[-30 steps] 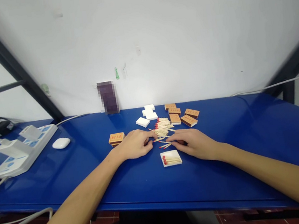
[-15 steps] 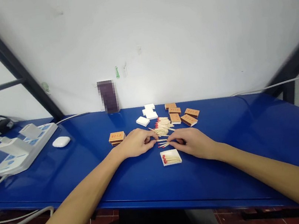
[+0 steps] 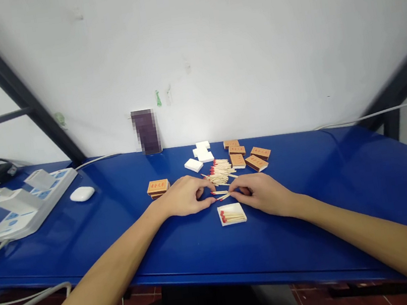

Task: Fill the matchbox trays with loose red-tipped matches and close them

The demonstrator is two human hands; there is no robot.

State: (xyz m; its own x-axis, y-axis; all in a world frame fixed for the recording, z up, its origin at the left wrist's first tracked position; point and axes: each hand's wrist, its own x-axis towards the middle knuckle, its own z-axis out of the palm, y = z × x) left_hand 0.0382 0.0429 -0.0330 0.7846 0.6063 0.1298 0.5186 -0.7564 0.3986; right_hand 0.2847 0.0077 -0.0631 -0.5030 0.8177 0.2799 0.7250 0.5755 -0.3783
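Note:
A few red-headed matches (image 3: 221,192) lie just above the blue tabletop between my two hands. My right hand (image 3: 257,191) is closed, its thumb and forefinger pinching the plain ends of these matches. At their red heads is my left hand (image 3: 187,195), thumb and forefinger parted with the heads in the gap. Directly in front of the fingers rests a white matchbox tray (image 3: 244,218) with several matches in it, heads to the left. Behind the hands spreads a loose pile of matches (image 3: 222,172).
Several orange matchbox sleeves (image 3: 238,161) lie behind on the right, and several white trays (image 3: 193,164) behind on the left. Stacked matchboxes (image 3: 158,187) sit beside my left wrist. Farther left are a white earbud case (image 3: 82,193) and a power strip (image 3: 54,203).
My left thumb and forefinger have parted, with the thumb now lower by the match heads. The matches between the hands lie closer together. My right hand stays nearly in place.

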